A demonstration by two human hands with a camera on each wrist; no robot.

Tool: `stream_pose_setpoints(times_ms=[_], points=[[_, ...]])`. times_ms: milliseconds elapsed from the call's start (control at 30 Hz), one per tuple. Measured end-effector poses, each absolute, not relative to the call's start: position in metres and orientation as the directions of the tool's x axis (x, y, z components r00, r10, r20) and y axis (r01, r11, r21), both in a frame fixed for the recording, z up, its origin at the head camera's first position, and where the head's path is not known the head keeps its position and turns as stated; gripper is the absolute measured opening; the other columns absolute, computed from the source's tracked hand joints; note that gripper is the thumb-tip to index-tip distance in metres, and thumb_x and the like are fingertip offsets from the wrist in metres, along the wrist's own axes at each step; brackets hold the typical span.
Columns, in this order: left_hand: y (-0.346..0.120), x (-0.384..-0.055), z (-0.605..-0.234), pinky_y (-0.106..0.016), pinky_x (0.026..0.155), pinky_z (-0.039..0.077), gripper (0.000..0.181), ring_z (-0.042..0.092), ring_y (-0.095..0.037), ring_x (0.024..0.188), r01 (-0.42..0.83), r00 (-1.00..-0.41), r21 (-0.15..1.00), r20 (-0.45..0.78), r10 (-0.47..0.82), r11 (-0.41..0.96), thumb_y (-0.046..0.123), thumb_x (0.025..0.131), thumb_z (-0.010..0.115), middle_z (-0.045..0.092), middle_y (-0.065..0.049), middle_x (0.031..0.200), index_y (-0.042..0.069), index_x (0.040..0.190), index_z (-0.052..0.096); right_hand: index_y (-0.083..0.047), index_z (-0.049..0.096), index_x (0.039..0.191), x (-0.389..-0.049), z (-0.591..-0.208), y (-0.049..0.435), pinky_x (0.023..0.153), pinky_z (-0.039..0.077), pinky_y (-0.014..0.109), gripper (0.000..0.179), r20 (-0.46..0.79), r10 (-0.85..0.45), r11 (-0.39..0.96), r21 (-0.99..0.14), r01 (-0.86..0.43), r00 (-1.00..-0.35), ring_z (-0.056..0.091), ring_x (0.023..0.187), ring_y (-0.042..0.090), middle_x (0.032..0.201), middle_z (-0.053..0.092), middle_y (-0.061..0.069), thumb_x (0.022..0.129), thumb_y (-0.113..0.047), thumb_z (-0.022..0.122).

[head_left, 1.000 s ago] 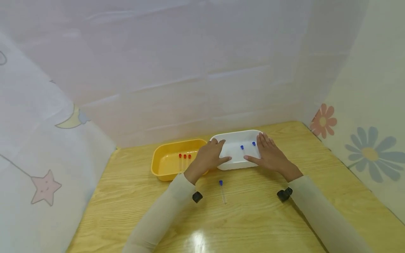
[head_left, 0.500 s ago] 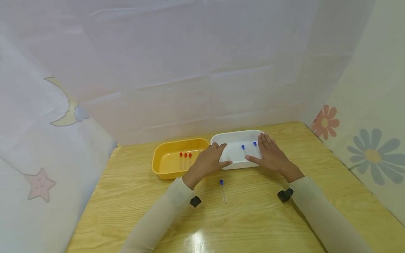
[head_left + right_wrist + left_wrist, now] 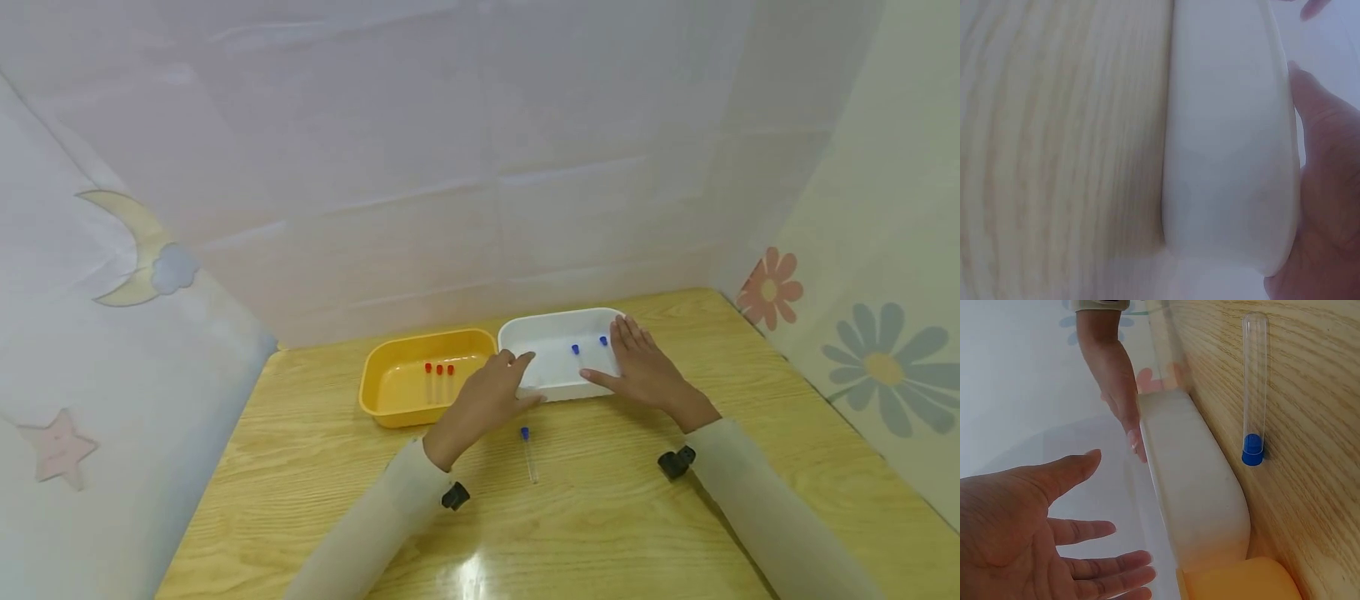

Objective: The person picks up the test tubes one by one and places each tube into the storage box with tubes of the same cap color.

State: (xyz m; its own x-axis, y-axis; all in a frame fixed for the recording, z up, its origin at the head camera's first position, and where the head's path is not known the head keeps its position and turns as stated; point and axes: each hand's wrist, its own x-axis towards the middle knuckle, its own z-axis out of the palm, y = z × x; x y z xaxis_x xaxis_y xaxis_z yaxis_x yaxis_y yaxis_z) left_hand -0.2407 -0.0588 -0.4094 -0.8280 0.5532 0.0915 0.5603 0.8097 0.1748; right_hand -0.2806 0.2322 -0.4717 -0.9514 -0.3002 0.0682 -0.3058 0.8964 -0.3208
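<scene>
My right hand (image 3: 648, 371) rests on the right end of the white tray (image 3: 551, 360), fingers straight and thumb over the near rim. Over the tray's near left corner hovers my left hand (image 3: 480, 400), its fingers spread and holding nothing; the left wrist view shows a gap between that hand and the white wall (image 3: 1194, 481). Two blue-capped test tubes lie in the tray, their caps (image 3: 575, 349) plain but their glass faint. Another blue-capped test tube (image 3: 529, 458) lies on the wooden table just in front of the tray.
To the left, a yellow tray (image 3: 392, 379) stands against the white one, with 3 red-capped test tubes (image 3: 439, 383) inside. Behind both trays rises a pale sheet (image 3: 390, 250). Patterned sheets hang at either side of the table (image 3: 600, 517).
My left hand has drawn back slightly to the left and towards me from the white tray. My right hand, the trays and the tubes have stayed in place.
</scene>
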Motion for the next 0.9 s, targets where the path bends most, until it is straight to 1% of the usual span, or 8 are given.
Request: stream_pose_setpoints(times_ms=[100, 300, 633, 700, 900], points=[[-0.062, -0.236, -0.409, -0.023, 0.065, 0.051, 0.074, 0.057, -0.018, 0.095, 0.567, -0.824, 0.161, 0.095, 0.559, 0.808, 0.053, 0.094, 0.069, 0.059, -0.011, 0.125, 0.012, 0.152, 0.048, 0.014, 0.005, 0.156, -0.282, -0.473, 0.232, 0.122, 0.001, 0.060, 0.116, 0.074, -0.301, 0.897, -0.318, -0.309, -0.951, -0.008, 0.153, 0.043, 0.165, -0.004, 0.032, 0.094, -0.075, 0.047], [-0.068, -0.228, -0.413, -0.025, 0.070, 0.053, 0.074, 0.058, -0.018, 0.097, 0.574, -0.818, 0.142, 0.115, 0.563, 0.806, 0.051, 0.093, 0.070, 0.061, -0.010, 0.122, 0.011, 0.151, 0.049, 0.014, 0.003, 0.156, -0.282, -0.477, 0.233, 0.122, 0.000, 0.060, 0.117, 0.071, -0.298, 0.904, -0.300, -0.306, -0.952, -0.008, 0.153, 0.043, 0.165, -0.004, 0.031, 0.094, -0.075, 0.046], [-0.073, -0.216, -0.413, -0.025, 0.068, 0.051, 0.075, 0.057, -0.019, 0.095, 0.588, -0.809, 0.131, 0.120, 0.576, 0.798, 0.053, 0.095, 0.067, 0.061, -0.010, 0.122, 0.010, 0.152, 0.047, 0.013, 0.002, 0.156, -0.283, -0.475, 0.233, 0.122, -0.002, 0.059, 0.116, 0.071, -0.297, 0.899, -0.314, -0.304, -0.952, -0.010, 0.153, 0.042, 0.165, -0.007, 0.029, 0.094, -0.075, 0.046], [-0.074, -0.215, -0.415, -0.025, 0.067, 0.050, 0.074, 0.058, -0.020, 0.095, 0.593, -0.805, 0.137, 0.130, 0.579, 0.793, 0.052, 0.094, 0.069, 0.061, -0.011, 0.122, 0.010, 0.152, 0.048, 0.012, 0.001, 0.156, -0.283, -0.476, 0.234, 0.122, -0.002, 0.058, 0.117, 0.072, -0.296, 0.898, -0.319, -0.304, -0.952, -0.011, 0.153, 0.041, 0.165, -0.007, 0.029, 0.094, -0.076, 0.045], [-0.074, -0.207, -0.419, -0.027, 0.073, 0.052, 0.073, 0.059, -0.021, 0.099, 0.604, -0.797, 0.153, 0.117, 0.592, 0.782, 0.051, 0.093, 0.071, 0.061, -0.011, 0.123, 0.010, 0.151, 0.049, 0.013, 0.002, 0.156, -0.283, -0.479, 0.236, 0.122, -0.002, 0.058, 0.117, 0.072, -0.296, 0.900, -0.312, -0.303, -0.953, -0.010, 0.153, 0.041, 0.165, -0.007, 0.029, 0.094, -0.076, 0.045]])
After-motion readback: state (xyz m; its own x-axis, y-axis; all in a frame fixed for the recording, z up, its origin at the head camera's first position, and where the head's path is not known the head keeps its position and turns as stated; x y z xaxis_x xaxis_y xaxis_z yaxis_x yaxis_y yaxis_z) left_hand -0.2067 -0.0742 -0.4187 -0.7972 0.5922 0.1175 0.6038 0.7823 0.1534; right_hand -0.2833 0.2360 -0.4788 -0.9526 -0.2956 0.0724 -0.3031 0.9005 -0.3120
